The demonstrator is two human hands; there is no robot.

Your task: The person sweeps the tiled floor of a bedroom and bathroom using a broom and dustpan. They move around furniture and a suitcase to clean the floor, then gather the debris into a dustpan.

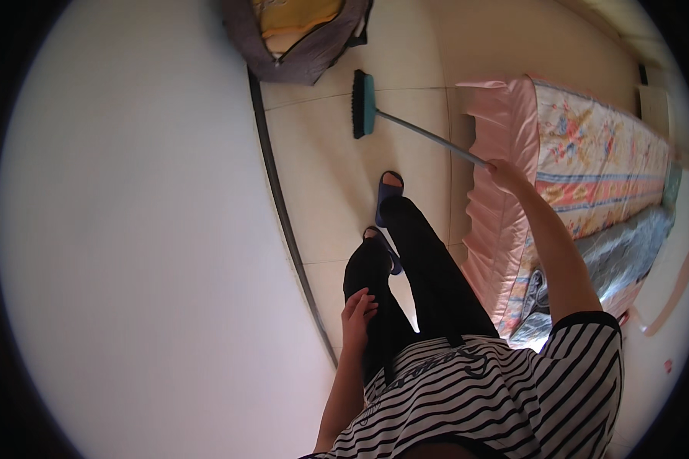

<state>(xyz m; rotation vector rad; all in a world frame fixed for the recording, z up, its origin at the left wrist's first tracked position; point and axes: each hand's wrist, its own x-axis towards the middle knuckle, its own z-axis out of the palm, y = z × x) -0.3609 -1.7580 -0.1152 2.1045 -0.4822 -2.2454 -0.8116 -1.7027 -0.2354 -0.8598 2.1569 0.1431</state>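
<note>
My right hand (503,173) is closed around the upper end of the grey handle of a broom (430,136). The teal broom head (369,104) with dark bristles rests on the tiled floor, ahead of my feet and just short of a bag. At my left thigh hangs my left hand (359,310), its fingers loosely bent and nothing in them. Dark blue slippers (388,198) are on my feet.
A white wall (149,229) with a dark baseboard (281,212) runs along the left. An unzipped grey-brown bag (307,66) with yellow cloth inside stands ahead. On the right is a bed with a pink ruffled skirt (502,229) and floral cover (597,135).
</note>
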